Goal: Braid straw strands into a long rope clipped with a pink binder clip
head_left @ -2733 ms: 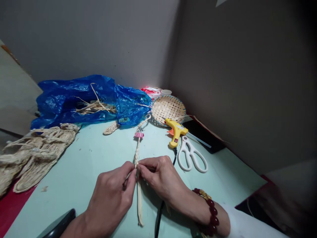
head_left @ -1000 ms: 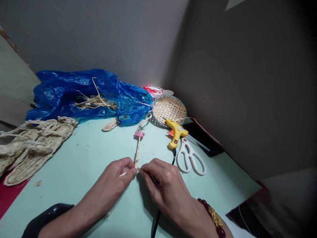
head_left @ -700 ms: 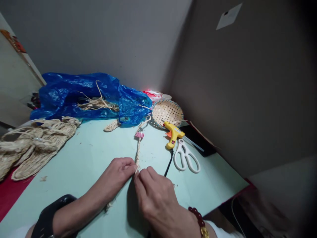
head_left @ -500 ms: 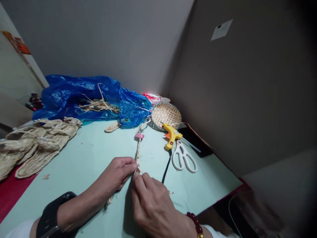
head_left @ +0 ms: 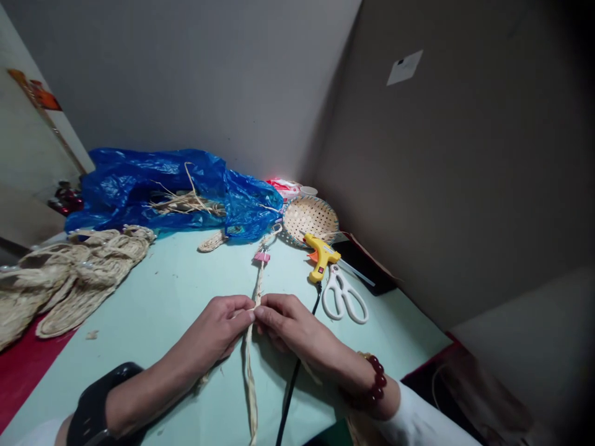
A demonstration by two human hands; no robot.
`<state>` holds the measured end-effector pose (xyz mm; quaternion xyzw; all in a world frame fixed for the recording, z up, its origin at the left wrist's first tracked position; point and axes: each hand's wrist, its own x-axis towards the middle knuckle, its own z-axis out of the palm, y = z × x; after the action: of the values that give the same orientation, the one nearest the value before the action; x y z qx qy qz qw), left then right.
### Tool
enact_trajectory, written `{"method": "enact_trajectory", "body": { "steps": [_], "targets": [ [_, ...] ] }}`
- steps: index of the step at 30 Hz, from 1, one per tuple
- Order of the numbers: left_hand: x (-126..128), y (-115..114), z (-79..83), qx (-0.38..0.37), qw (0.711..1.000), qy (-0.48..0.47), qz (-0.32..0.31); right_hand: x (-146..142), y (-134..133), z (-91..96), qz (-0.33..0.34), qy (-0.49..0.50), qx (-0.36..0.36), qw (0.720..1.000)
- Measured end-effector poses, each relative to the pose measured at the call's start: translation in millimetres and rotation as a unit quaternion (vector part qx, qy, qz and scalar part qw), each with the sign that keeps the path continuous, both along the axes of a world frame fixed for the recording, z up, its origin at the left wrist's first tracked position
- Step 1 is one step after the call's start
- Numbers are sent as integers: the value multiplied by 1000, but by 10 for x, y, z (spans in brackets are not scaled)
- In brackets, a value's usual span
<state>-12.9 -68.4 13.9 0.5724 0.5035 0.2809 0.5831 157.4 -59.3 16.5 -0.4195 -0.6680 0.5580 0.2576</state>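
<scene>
A pale straw braid (head_left: pixel 259 282) runs toward me from a pink binder clip (head_left: pixel 262 256) that grips its far end. My left hand (head_left: pixel 227 322) pinches the near end of the braid between thumb and forefinger. From the other side my right hand (head_left: pixel 288 319) pinches at the same spot, and the fingertips of both hands almost touch. One loose straw strand (head_left: pixel 250 384) trails down from the fingers toward my body. Another strand end shows below my right wrist. The undersides of the fingers are hidden.
Woven straw sandals (head_left: pixel 93 285) lie at the left, with a small woven sole (head_left: pixel 211 241) farther back. Behind are a blue plastic bag (head_left: pixel 139 173) holding straw and a woven basket (head_left: pixel 310 218). A yellow glue gun (head_left: pixel 320 257) and white scissors (head_left: pixel 344 297) lie right; the black cord (head_left: pixel 292 378) passes beneath my right arm.
My right hand has moved up and away from me to the braid, beside my left fingertips. The trailing strand now shows below the hands. My left hand stays almost in place.
</scene>
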Motion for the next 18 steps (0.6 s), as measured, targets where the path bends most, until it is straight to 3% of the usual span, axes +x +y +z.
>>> {"method": "enact_trajectory", "body": {
  "steps": [5, 14, 16, 18],
  "targets": [
    [1, -105, 54, 164, 969, 185, -7, -47, -28, -115, -62, 19, 2, 998],
    [49, -225, 91, 175, 960, 220, 11, -40, -47, -120, -82, 38, 42, 995],
    [81, -292, 40, 227, 937, 267, -8, -30, -40, -140, -77, 76, 25, 994],
    [122, -343, -38, 301, 893, 332, -43, -14, -40, -139, -65, 117, -15, 991]
  ]
}}
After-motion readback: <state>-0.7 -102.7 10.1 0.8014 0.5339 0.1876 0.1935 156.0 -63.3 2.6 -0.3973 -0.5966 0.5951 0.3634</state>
